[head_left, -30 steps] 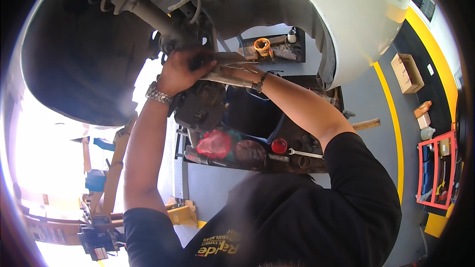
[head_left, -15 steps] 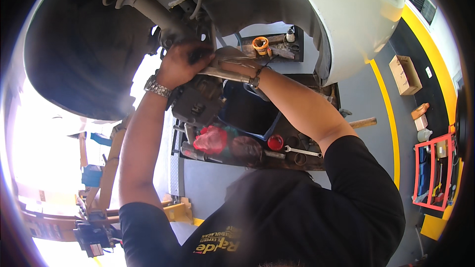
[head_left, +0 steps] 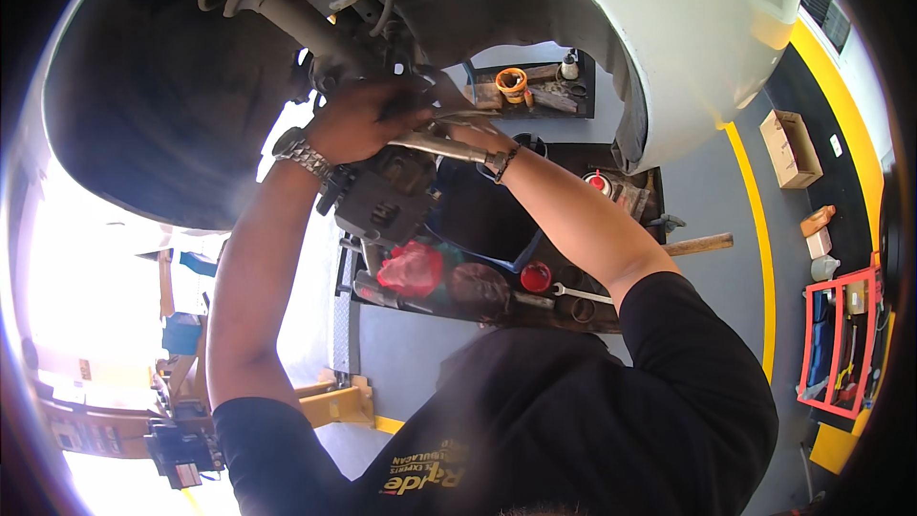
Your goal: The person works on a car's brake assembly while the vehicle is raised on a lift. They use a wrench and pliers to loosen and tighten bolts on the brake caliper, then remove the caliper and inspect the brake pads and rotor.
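My left hand (head_left: 368,119) is closed beside the steering knuckle, under the coil-spring strut (head_left: 296,14); its fingertips and what they grip are hidden. My right hand (head_left: 482,137) meets it from the right, fingers curled and mostly out of sight in shadow. A slim shiny metal tool (head_left: 466,116) lies across my right palm, its kind unclear. The silver metal bar (head_left: 439,145) runs from under my left fingers to my right wrist. Just below both hands hangs the dark brake caliper (head_left: 387,203).
The wheel arch and pale fender (head_left: 678,29) curve overhead. Below stands a cart (head_left: 621,320) with a red cloth (head_left: 411,269), a combination wrench (head_left: 583,294), a red cap (head_left: 536,276) and a wooden handle (head_left: 702,244). An orange tub (head_left: 511,83) sits behind; a red rack (head_left: 841,344) stands right.
Both hands stay together at the knuckle and shift slightly. My left elbow has swung outward to the left. A red-topped can beside my right forearm has come into view.
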The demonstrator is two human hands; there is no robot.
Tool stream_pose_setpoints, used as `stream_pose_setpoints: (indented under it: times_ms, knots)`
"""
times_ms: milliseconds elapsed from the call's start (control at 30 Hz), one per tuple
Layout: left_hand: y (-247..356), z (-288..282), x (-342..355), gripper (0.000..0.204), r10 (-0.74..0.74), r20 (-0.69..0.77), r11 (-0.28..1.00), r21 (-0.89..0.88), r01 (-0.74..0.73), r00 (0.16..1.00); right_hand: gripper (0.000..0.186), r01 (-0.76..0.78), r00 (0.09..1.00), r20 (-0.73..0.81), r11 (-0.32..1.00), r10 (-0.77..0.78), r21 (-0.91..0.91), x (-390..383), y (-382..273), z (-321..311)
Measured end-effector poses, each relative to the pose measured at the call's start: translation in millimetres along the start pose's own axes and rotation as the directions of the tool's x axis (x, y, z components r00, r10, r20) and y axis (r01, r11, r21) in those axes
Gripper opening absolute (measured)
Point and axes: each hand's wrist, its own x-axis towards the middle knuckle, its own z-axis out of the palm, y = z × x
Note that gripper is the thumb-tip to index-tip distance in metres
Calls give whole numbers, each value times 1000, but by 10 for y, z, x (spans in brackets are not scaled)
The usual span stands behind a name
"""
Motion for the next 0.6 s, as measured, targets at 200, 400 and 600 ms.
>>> stream_pose_setpoints:
  times_ms: [200, 400, 600]
  knots:
    - [42, 67, 79, 35, 49, 132, 971, 225, -78, 990, 38, -184, 909, -50, 509, 413, 841, -122, -104, 32]
    - [20, 70, 103, 30, 167, 105, 954, 234, -187, 980, 39, -199, 955, 57, 489, 290, 850, -627, 430, -152]
    - [36, 92, 111, 29, 173, 43, 952, 247, -179, 984, 54, -115, 963, 211, 965, 167, -237, -1051, 1268, 157]
